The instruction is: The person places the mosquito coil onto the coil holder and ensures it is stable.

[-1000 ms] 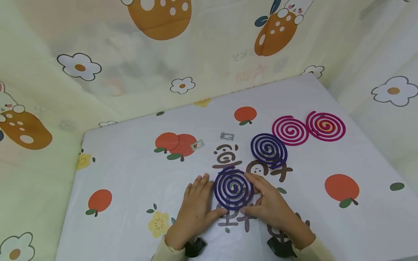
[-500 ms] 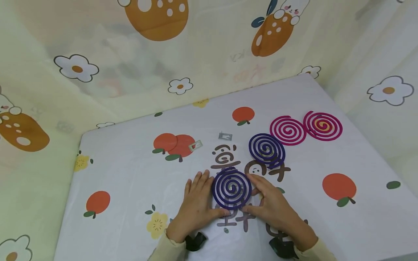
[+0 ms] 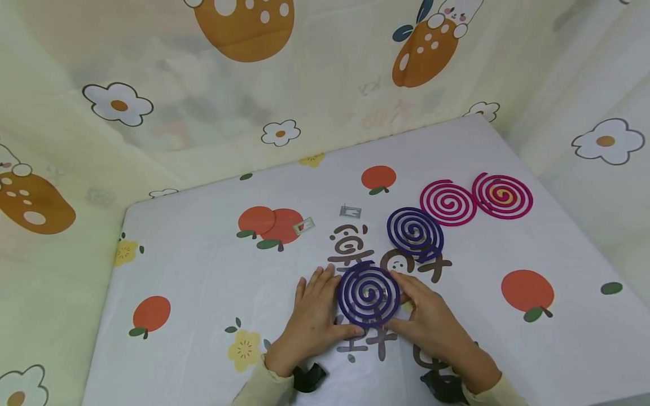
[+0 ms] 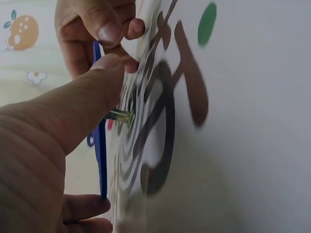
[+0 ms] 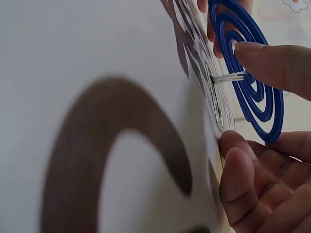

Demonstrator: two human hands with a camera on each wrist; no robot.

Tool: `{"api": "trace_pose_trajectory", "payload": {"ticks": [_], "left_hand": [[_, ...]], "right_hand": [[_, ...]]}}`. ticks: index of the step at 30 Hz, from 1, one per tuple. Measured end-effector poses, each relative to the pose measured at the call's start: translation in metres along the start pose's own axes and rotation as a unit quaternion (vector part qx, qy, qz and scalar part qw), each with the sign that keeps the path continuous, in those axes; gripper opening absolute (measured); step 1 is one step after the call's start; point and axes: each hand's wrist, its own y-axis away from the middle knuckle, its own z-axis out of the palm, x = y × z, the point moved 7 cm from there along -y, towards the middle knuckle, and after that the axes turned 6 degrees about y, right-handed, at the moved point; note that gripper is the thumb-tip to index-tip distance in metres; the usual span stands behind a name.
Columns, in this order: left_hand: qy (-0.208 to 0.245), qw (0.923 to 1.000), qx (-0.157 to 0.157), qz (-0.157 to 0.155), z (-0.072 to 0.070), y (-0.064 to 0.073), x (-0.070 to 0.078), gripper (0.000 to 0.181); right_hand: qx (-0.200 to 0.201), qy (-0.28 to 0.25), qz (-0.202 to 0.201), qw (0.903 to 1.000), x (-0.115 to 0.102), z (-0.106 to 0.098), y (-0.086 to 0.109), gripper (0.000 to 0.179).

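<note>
A blue mosquito coil lies flat above the table between the two hands. The left hand holds its left and near edge, thumb at the near rim. On the other side, the right hand grips the rim between thumb and fingers. Under the coil's centre, a small metal stand shows in the right wrist view, its upright prong at the coil's middle and its base on the tabletop. In the left wrist view the coil appears edge-on, raised off the surface.
Farther right lie a second blue coil and two pink coils, close together in a row. Two flat metal stands lie beyond the hands. The white tablecloth bears printed fruit, and a patterned curtain hangs behind.
Both hands and the blue coil between them have shifted slightly to the right over the cloth. The other coils and the loose stands stay where they were.
</note>
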Motion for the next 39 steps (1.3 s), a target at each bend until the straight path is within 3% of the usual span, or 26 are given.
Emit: {"api": "trace_pose_trajectory", "payload": {"ticks": [7,18,25,33,39], "left_hand": [[-0.023,0.9995,-0.013,0.017,0.015,-0.007,0.017,0.107],[-0.05,0.9973,-0.019,0.05,0.032,-0.017,0.045,0.104],[-0.057,0.9956,-0.027,0.069,0.042,-0.022,0.06,0.103],[-0.076,0.9906,-0.033,0.109,0.054,-0.036,0.078,0.099],[-0.103,0.9872,-0.032,0.118,0.062,-0.048,0.087,0.098]], "right_hand": [[-0.007,0.036,0.019,0.9991,0.006,-0.016,0.014,0.092],[-0.036,0.088,0.066,0.9933,0.027,-0.032,0.034,0.111],[-0.023,0.106,0.056,0.9925,0.034,-0.045,0.045,0.11],[-0.029,0.13,0.081,0.9877,0.052,-0.061,0.053,0.113],[0.006,0.136,0.052,0.9893,0.059,-0.073,0.054,0.113]]}}
